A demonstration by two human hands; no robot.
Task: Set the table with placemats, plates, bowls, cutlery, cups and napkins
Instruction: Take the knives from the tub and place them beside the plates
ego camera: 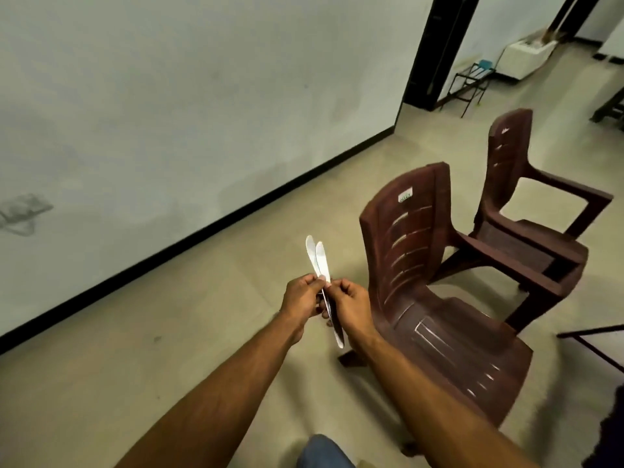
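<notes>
Two white plastic knives (319,258) are held together in front of me, their blades pointing up and away and their handles sticking out below my hands. My left hand (302,298) pinches them from the left side. My right hand (351,305) grips them from the right, fingers curled round the handles. Both hands meet above the beige floor, just left of a brown chair. No table, plates, bowls, cups, napkins or placemats are in view.
A brown plastic armchair (439,298) stands close on my right, a second one (526,211) behind it. A table corner (594,336) shows at the right edge. A white wall with black skirting (202,238) runs along the left. A doorway (435,52) and metal rack (469,82) lie farther back.
</notes>
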